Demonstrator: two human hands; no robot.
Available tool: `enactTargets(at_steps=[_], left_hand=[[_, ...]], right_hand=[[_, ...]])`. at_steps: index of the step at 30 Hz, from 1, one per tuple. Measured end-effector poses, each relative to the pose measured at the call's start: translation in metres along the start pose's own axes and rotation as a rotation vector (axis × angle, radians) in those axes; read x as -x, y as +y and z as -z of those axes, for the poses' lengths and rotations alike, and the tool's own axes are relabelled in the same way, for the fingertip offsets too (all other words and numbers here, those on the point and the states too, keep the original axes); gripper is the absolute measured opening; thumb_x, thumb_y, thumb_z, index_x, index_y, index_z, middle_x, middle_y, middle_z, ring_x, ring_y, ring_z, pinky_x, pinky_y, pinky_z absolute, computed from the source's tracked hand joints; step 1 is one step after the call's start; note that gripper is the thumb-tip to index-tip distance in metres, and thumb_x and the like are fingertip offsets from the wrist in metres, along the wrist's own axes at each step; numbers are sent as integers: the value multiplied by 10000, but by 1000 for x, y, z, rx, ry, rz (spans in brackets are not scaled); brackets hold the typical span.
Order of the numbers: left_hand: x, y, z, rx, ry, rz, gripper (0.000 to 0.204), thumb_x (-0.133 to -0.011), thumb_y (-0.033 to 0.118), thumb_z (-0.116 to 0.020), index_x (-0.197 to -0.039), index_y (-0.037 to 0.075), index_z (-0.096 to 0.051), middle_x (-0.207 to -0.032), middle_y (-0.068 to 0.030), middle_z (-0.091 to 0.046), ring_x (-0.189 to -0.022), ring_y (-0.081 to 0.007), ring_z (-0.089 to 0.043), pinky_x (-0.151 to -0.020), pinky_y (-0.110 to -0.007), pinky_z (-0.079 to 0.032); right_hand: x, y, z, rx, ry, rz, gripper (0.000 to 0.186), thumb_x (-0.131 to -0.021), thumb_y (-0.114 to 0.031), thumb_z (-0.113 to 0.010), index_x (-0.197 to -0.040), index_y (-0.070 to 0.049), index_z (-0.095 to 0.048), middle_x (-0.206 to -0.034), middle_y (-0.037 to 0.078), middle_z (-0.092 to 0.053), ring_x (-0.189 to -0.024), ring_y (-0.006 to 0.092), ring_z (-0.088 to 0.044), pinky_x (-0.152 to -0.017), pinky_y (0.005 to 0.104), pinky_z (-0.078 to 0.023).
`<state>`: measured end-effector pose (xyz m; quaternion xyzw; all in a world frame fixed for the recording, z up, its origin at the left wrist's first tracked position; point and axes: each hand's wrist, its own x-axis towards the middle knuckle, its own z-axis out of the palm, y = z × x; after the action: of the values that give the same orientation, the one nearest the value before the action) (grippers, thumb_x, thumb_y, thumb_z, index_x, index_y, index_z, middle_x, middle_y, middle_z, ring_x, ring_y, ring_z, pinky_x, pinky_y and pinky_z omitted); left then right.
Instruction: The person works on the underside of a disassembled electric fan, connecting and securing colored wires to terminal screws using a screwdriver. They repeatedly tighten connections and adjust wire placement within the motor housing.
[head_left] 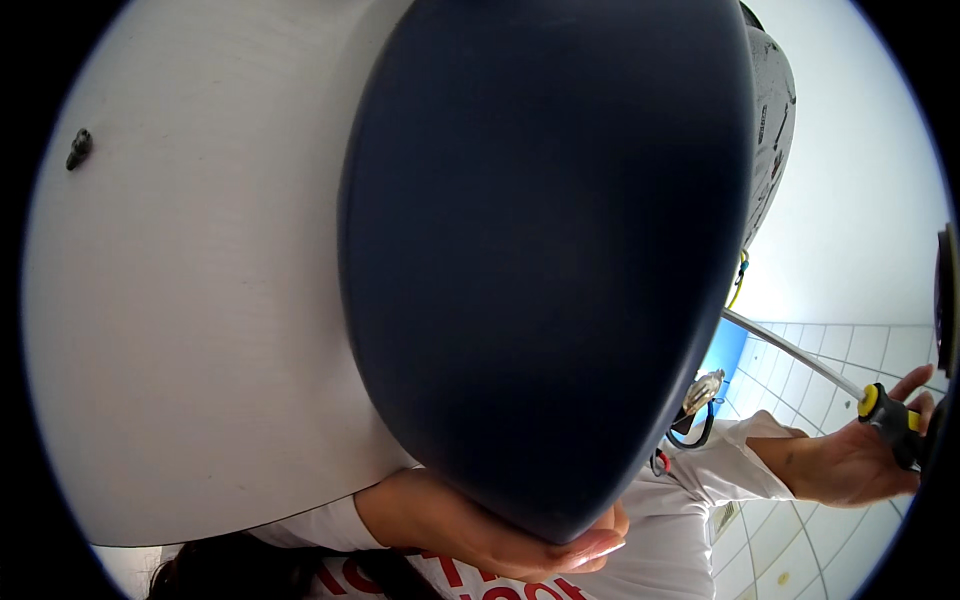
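A large dark navy curved cover (545,230) fills the middle, beside a pale curved panel (190,280) bearing a small dark fitting (80,148). My left hand (490,525) curls under the cover's lower tip, gripping it. At the far right my right hand (860,455) holds a black-and-yellow screwdriver (890,420); its long shaft runs up leftward behind the cover, where its tip is hidden. A metal fitting (705,390) with black and red cables shows at the cover's right edge, below a yellow wire (738,285).
Behind the cover at upper right is a grey scuffed housing (770,140). White tiles (840,350) and a blue surface (725,345) lie beyond. A dark object (943,300) stands at the right rim. My white sleeves and shirt show along the lower edge.
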<state>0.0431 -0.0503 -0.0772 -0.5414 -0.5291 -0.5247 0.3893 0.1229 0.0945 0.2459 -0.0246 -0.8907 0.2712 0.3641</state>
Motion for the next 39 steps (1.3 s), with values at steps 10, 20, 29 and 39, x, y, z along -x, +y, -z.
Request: enactTargets(at_steps=[10, 20, 29, 39], left_hand=[[-8, 2, -5, 35, -19, -12, 204, -844, 241, -399, -736, 121, -524, -775, 6, -547, -864, -114, -568, -1057, -431, -299], [-14, 0, -8, 58, -35, -48, 187, -830, 242, -408, -740, 132, -530, -776, 10, -545, -875, -114, -564, -1066, -442, -276], [-16, -8, -4, 92, -67, -107, 172, -817, 243, -417, -743, 142, -535, -776, 13, -543, -886, -113, -560, -1075, -453, -256], [-15, -20, -6, 273, -146, -243, 156, -803, 244, -426, -746, 154, -540, -776, 17, -542, -897, -113, -555, -1084, -464, -233]], right_hand=[[10, -10, 39, -77, -176, -16, 354, -844, -226, -728, -1086, -44, -543, -1102, 171, -504, -1117, 334, -571, -1081, 416, -424], [6, 18, -1, 156, 155, 165, 397, -895, -371, -607, -1098, -43, -512, -992, 210, -527, -1078, 309, -600, -1118, 616, -281], [5, -4, 32, -149, -85, -69, 402, -854, -233, -696, -1126, -32, -479, -1097, 215, -472, -1128, 305, -521, -1041, 487, -433], [5, 32, -40, 604, 154, 40, 554, -942, -440, -553, -1358, -102, -411, -1365, 213, -419, -1245, 369, -460, -1056, 561, -358]])
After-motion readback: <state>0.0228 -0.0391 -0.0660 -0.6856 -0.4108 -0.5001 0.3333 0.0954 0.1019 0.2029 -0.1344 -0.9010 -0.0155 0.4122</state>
